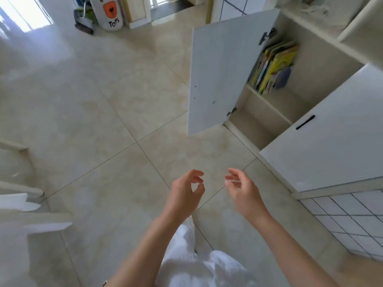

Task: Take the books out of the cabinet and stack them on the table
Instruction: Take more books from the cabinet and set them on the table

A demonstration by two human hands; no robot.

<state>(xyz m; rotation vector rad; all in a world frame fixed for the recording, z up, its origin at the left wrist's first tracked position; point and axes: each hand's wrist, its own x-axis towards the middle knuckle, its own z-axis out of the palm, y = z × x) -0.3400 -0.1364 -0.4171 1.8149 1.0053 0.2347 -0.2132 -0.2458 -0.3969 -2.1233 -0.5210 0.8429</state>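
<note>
Fingers of left hand (182, 193) and right hand (243, 190) loosely curled, holding nothing.

At the top of the frame, left of centre, a white bag-like container (108, 13) on the floor bears the black handwritten-style word "Toys" on its lower part, beneath an orange patch with a dark mark. The covers and spines of the books (273, 67) in the cabinet show nothing legible.
</note>
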